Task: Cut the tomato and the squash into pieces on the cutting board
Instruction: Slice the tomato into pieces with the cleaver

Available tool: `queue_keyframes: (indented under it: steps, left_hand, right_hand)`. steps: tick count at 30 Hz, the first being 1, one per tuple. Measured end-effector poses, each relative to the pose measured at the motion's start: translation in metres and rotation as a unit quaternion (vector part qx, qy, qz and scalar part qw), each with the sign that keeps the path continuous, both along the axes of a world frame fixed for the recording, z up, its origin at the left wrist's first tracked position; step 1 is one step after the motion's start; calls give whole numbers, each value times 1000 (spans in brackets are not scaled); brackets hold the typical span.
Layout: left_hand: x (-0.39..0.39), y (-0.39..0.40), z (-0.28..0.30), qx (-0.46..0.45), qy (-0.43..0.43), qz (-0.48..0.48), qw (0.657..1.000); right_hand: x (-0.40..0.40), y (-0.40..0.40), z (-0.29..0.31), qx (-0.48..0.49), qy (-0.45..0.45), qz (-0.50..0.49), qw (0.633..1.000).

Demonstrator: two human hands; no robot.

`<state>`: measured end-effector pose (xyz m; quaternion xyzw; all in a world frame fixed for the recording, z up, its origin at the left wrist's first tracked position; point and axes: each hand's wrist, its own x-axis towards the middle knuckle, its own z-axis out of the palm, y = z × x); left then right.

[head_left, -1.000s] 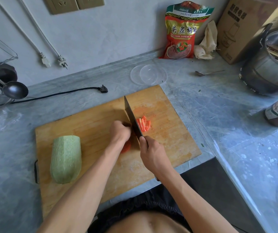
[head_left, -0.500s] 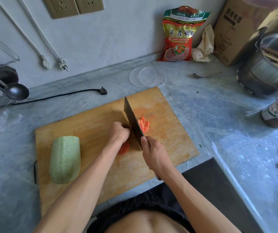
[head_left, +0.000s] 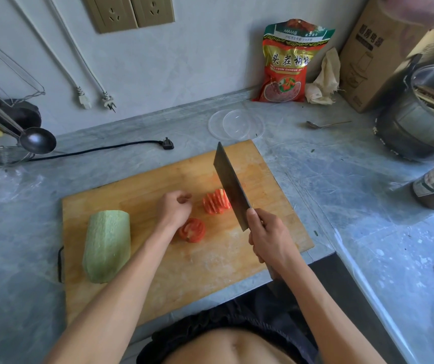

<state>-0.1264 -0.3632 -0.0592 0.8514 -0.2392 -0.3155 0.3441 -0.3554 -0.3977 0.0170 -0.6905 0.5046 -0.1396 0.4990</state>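
I saw the cutting board (head_left: 158, 271) carrying the peeled squash (head_left: 107, 245) at its left end. My right hand (head_left: 269, 239) gripped the cleaver (head_left: 231, 185), blade beside the sliced tomato (head_left: 216, 201). My left hand (head_left: 174, 209) hung loosely curled, holding nothing, above the uncut tomato half (head_left: 192, 229).

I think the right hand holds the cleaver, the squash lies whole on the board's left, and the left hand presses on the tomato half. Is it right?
Not quite. In the head view the left hand holds nothing and hovers beside the tomato half. The right hand grips the cleaver; the squash lies uncut.
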Motion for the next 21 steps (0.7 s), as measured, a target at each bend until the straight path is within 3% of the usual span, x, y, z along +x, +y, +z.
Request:
queue_keyframes:
  steps: [7,14,16,21]
  left_hand:
    - [-26,-22,7,19,24,-108,994]
    - [-61,-59,19,125,-145,-235,953]
    - [-59,-66,20,104,-144,-236,955]
    - [-49,-68,27,-24,-47,-206,977]
  right_hand:
    - [-15,-1,-3,-44,50,-19,998]
    - [-28,-12,-7,-25,68,-31,997]
    - [-31,-17,-9,-22,65,-19,997]
    - [-38,-37,-11,-15,59,-2,998]
